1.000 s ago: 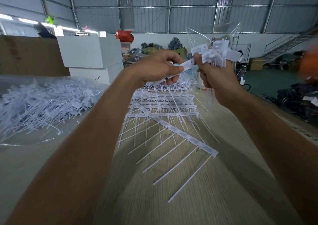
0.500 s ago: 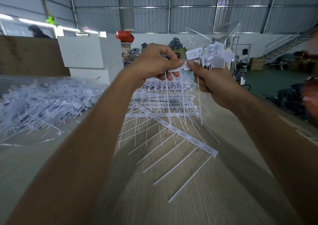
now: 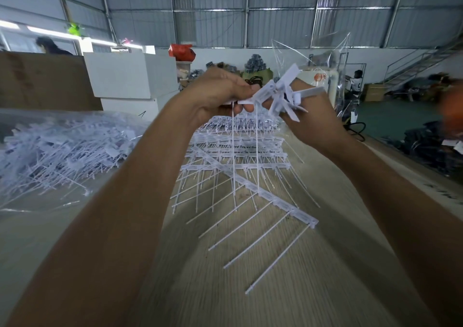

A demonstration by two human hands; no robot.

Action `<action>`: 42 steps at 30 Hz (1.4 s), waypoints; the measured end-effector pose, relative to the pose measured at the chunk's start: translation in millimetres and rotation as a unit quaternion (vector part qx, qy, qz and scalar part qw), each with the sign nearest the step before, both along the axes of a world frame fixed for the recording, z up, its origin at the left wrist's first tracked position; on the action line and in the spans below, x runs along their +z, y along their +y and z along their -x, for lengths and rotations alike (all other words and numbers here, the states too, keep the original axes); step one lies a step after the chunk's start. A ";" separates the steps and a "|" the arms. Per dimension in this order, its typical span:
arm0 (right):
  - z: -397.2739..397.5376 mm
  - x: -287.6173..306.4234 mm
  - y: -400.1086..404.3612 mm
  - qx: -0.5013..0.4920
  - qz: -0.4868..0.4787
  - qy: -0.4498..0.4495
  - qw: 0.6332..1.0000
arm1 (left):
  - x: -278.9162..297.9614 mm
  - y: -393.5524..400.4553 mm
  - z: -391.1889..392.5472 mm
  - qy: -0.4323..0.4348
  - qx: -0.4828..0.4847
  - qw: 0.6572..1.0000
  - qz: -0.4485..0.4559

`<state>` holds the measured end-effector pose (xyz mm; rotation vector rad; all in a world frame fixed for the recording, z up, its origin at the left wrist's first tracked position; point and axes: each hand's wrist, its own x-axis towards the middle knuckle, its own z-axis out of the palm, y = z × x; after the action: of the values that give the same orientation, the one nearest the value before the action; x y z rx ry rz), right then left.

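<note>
Both hands are raised above a wooden table (image 3: 288, 289). My left hand (image 3: 215, 93) pinches a short white plastic strip (image 3: 253, 98) from which thin tails hang down. My right hand (image 3: 310, 116) grips a bunch of separated white plastic tag ties (image 3: 285, 93), their flat heads fanning out above its fingers. The two hands almost touch at the strip. Below them on the table lies a stack of white comb-like tie strips (image 3: 240, 156), the nearest one (image 3: 270, 196) lying diagonally.
A large heap of loose white ties (image 3: 57, 151) lies on clear plastic sheeting at the left. White boxes (image 3: 130, 76) and a brown board (image 3: 42, 81) stand behind it. A clear plastic bag (image 3: 325, 51) stands behind my right hand. People are at the far left and right.
The hands have come together and dropped slightly. The tag heads in my right hand have turned and fanned out, and the strip in my left hand now hangs two long tails.
</note>
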<state>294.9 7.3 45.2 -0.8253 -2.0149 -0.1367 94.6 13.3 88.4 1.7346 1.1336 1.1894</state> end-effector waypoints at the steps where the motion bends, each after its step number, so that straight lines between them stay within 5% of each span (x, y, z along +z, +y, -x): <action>1: 0.0 0.9 -1.9 0.005 -0.016 -0.011 1.000 | -0.3 0.1 -0.4 0.002 0.002 1.000 0.011; 12: -0.2 -1.8 -7.9 -0.049 -0.097 -0.050 0.993 | -0.3 0.7 -1.3 -0.036 -0.015 0.995 0.091; 22: 1.4 -7.8 2.6 -0.028 0.039 0.074 0.996 | 4.1 -4.9 -6.9 0.033 -0.033 0.999 0.013; 29: 1.2 -8.6 9.7 -0.002 0.193 0.237 0.952 | 5.2 -7.9 -7.3 0.096 -0.010 0.995 -0.038; 35: 0.3 -14.2 10.7 -0.090 0.085 -0.068 0.990 | 3.8 -6.5 -10.3 0.270 0.049 0.951 -0.139; 40: -0.9 -14.3 4.7 -0.106 0.080 -0.068 0.989 | -2.7 0.6 -15.8 0.424 0.171 0.862 -0.221; 42: -2.9 -11.3 5.3 -0.105 0.087 -0.055 0.989 | -4.5 4.0 -12.7 0.407 0.176 0.868 -0.223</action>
<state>297.8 12.6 33.9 -1.1647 -2.0602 -0.1290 107.2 17.3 83.9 2.6020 1.8322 0.9703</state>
